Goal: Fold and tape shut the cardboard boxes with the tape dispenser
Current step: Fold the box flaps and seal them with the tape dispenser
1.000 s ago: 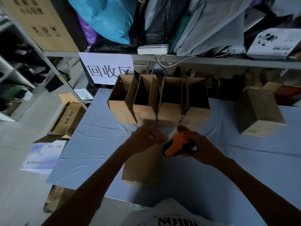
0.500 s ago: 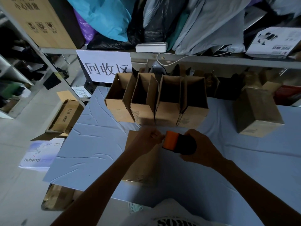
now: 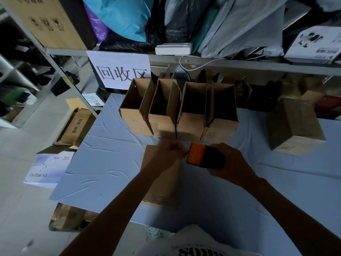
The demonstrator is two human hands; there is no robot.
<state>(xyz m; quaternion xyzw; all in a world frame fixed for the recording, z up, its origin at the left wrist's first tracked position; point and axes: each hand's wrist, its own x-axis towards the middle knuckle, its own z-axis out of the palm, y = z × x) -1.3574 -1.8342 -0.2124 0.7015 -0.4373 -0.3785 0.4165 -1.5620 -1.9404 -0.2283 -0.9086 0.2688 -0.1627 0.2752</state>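
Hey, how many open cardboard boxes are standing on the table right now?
4, side by side along the far side of the table: leftmost box, second box, third box, rightmost box. Others may hide behind them.

A packing storeroom: metal shelving (image 3: 239,63) heaped with mailer bags (image 3: 239,24), open cardboard boxes (image 3: 177,115) lined on a table (image 3: 103,163).

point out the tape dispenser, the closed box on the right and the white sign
tape dispenser (image 3: 197,153), head view, orange front part
closed box (image 3: 293,122), head view, its top face
white sign (image 3: 120,71), head view, middle of the sheet
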